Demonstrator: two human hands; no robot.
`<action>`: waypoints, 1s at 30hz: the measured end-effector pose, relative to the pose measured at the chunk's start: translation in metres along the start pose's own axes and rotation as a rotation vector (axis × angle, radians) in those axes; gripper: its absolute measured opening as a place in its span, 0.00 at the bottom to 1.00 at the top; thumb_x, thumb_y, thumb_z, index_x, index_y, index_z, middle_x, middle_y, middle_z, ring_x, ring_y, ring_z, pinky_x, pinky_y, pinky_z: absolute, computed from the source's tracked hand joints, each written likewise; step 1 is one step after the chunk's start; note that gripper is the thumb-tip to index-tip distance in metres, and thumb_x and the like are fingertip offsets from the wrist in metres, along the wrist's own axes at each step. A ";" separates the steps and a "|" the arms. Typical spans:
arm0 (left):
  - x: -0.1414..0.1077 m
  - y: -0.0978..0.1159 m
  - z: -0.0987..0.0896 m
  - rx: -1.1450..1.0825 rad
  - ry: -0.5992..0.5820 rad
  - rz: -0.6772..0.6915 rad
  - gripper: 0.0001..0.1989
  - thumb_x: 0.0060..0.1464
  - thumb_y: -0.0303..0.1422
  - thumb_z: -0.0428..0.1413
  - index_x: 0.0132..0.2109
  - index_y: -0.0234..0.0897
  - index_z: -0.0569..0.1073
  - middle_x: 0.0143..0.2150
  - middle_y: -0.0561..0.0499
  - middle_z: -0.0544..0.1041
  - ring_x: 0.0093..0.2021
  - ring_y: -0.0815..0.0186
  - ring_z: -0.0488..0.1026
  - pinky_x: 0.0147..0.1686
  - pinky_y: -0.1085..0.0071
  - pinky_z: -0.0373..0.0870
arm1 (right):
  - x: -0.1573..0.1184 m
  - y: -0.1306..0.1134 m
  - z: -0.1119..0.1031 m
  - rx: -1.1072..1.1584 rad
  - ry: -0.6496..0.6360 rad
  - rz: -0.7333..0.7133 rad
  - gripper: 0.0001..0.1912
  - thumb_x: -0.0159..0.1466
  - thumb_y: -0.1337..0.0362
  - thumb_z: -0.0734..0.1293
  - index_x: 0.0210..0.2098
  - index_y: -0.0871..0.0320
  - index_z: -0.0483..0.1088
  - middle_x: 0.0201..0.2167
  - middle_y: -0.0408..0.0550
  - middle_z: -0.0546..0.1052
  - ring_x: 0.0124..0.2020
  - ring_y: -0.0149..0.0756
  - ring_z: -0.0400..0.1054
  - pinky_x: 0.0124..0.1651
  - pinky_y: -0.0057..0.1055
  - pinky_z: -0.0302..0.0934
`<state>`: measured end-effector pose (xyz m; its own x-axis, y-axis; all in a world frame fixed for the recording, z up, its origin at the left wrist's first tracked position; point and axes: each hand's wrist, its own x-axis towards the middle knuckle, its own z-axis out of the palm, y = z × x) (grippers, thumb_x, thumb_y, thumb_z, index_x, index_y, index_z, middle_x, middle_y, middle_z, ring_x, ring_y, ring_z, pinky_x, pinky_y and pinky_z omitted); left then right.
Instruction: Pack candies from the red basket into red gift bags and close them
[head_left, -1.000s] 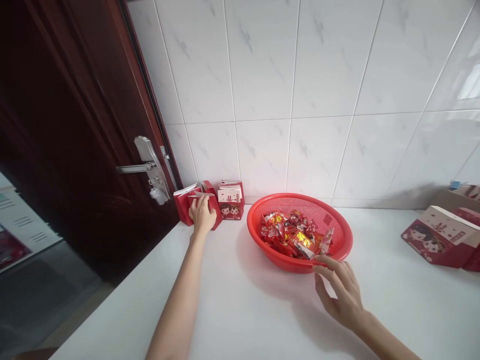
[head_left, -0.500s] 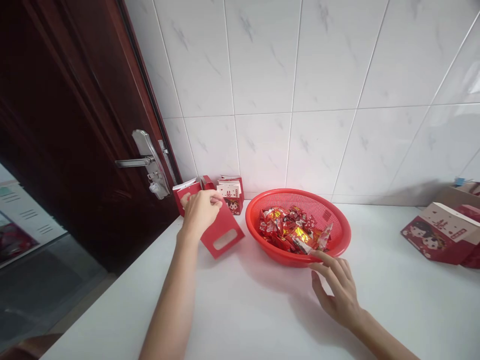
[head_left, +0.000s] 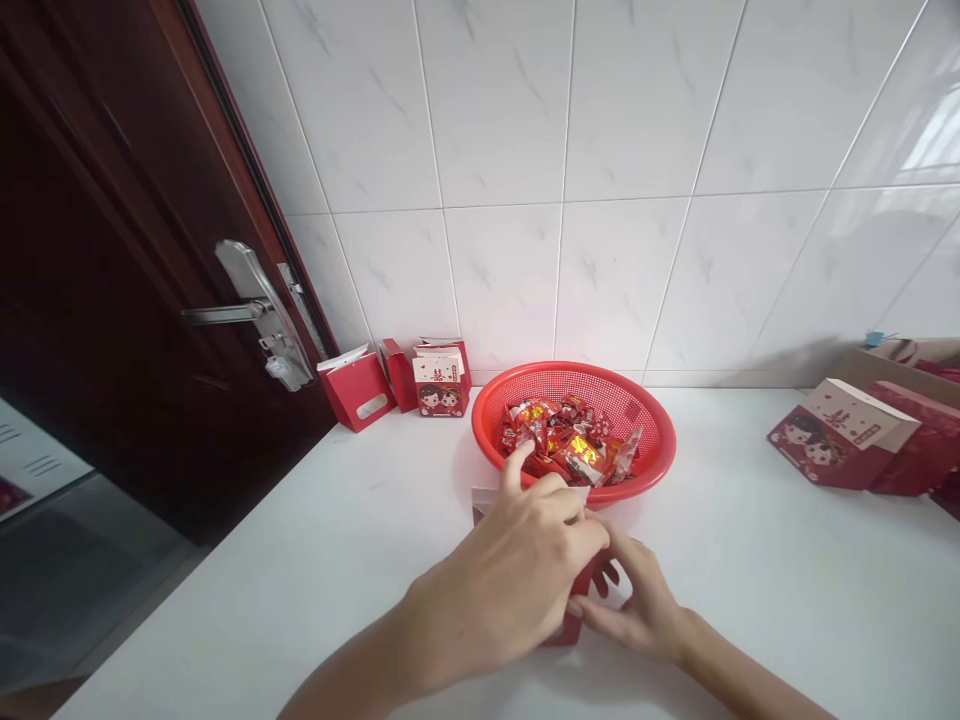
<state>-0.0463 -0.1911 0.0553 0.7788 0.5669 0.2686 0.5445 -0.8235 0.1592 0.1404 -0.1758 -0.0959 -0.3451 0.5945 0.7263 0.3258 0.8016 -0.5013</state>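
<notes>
Box (head_left: 568, 630), red, being held at near centre, just on the near side of a red basket (head_left: 666, 445). Being gripped along its right side by the right hand (head_left: 637, 595), thumb near, other fingers partly hidden. Being mostly covered by the left hand (head_left: 517, 555), curling narrowly over the top with one finger pointing far; cannot tell whether pinching anything. Seeming midway with this one, contents staying hidden. Seeing wrapped sweets (head_left: 581, 455) heaped in the basket, evidently not used up. Seeing upright boxes (head_left: 400, 380) far left, more boxes (head_left: 862, 430) far right; cannot tell which, if any, finished.
</notes>
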 end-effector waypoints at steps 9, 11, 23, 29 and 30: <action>0.002 -0.028 -0.018 -0.122 -0.045 -0.104 0.18 0.66 0.25 0.47 0.51 0.45 0.78 0.47 0.51 0.82 0.47 0.61 0.76 0.66 0.48 0.53 | 0.007 0.006 -0.012 -0.042 0.069 -0.001 0.24 0.67 0.60 0.67 0.61 0.52 0.59 0.30 0.43 0.77 0.25 0.32 0.70 0.27 0.28 0.71; 0.001 -0.037 -0.022 -0.114 -0.043 -0.184 0.18 0.66 0.27 0.48 0.51 0.46 0.79 0.41 0.51 0.81 0.45 0.61 0.75 0.62 0.51 0.60 | 0.008 0.008 -0.013 -0.049 0.072 0.006 0.25 0.67 0.61 0.68 0.61 0.52 0.59 0.32 0.44 0.77 0.25 0.33 0.71 0.27 0.29 0.71; 0.012 -0.065 -0.015 -0.371 -0.074 -0.338 0.18 0.64 0.35 0.47 0.33 0.42 0.80 0.29 0.52 0.73 0.30 0.65 0.69 0.29 0.72 0.62 | 0.010 0.008 -0.014 -0.095 0.046 -0.069 0.23 0.68 0.59 0.66 0.60 0.53 0.58 0.33 0.45 0.78 0.28 0.34 0.72 0.29 0.30 0.71; 0.017 -0.078 -0.011 -0.505 -0.181 -0.367 0.16 0.56 0.33 0.48 0.30 0.39 0.80 0.26 0.53 0.77 0.25 0.67 0.66 0.25 0.72 0.57 | 0.007 0.010 -0.016 -0.151 0.043 -0.142 0.26 0.70 0.55 0.64 0.64 0.54 0.57 0.34 0.47 0.78 0.28 0.35 0.73 0.29 0.31 0.71; 0.018 -0.080 -0.010 -0.513 -0.198 -0.375 0.16 0.56 0.33 0.49 0.30 0.39 0.80 0.27 0.53 0.77 0.25 0.67 0.66 0.25 0.73 0.57 | 0.008 0.009 -0.020 -0.149 0.060 -0.167 0.26 0.70 0.55 0.63 0.64 0.55 0.57 0.35 0.48 0.78 0.28 0.36 0.73 0.29 0.32 0.71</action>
<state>-0.0788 -0.1156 0.0568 0.6346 0.7701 -0.0646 0.6104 -0.4482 0.6531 0.1579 -0.1648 -0.0855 -0.3538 0.4461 0.8221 0.3967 0.8675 -0.3000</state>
